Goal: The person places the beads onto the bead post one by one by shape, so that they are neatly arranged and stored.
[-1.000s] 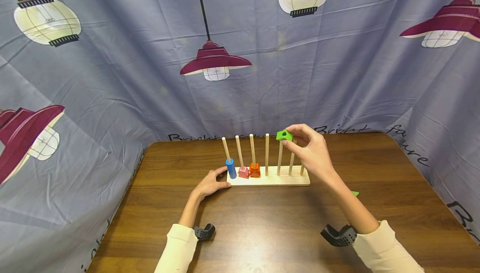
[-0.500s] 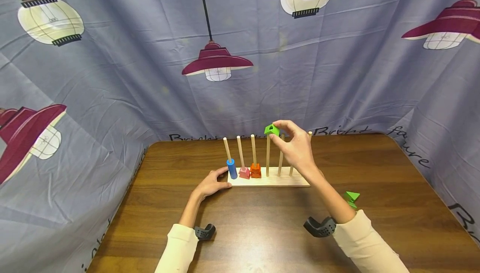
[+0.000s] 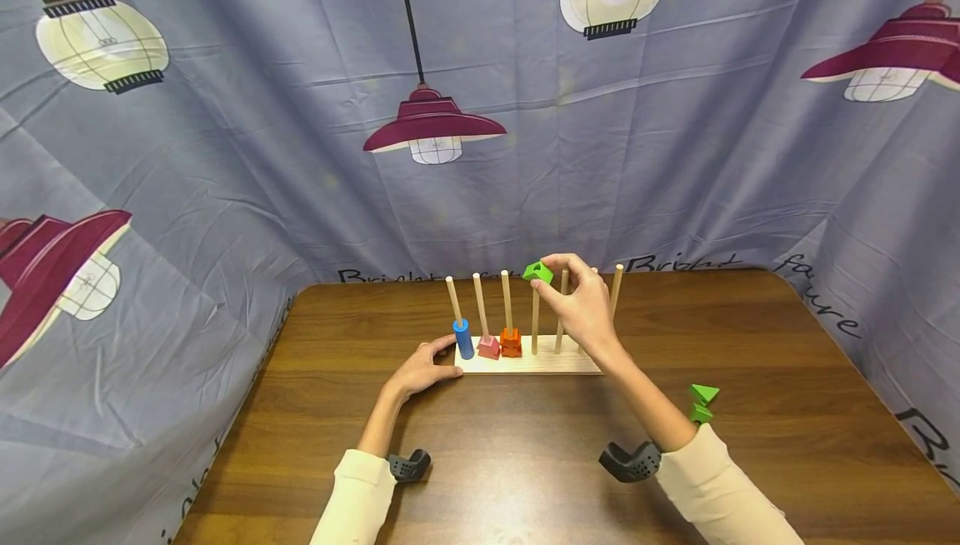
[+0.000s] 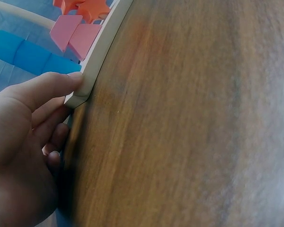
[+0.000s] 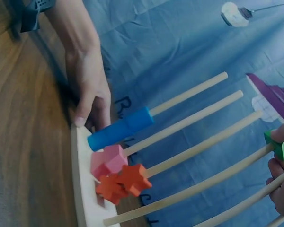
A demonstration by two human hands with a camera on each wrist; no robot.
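Observation:
My right hand (image 3: 587,305) pinches a green triangular block (image 3: 537,272) with a hole through it. In the right wrist view the green block (image 5: 276,145) sits at the tip of the fourth wooden peg (image 5: 194,187). My left hand (image 3: 417,370) holds the left end of the wooden peg board (image 3: 525,367), thumb in front and fingers behind, as the left wrist view also shows. Blue cylinders (image 3: 463,340) are on the leftmost peg, pink trapezoid blocks (image 3: 488,347) on the second, and orange star-shaped blocks (image 3: 511,343) on the third. My right hand partly hides the pegs at right.
Loose green blocks (image 3: 702,402) lie on the brown wooden table (image 3: 510,453), to the right beside my right forearm. Behind the table hangs a blue-grey curtain (image 3: 480,203) printed with lamps.
My right hand has carried the green block left to the fourth peg, then lowered it slightly. More of the loose green blocks now show. My left hand has stayed at the board's end.

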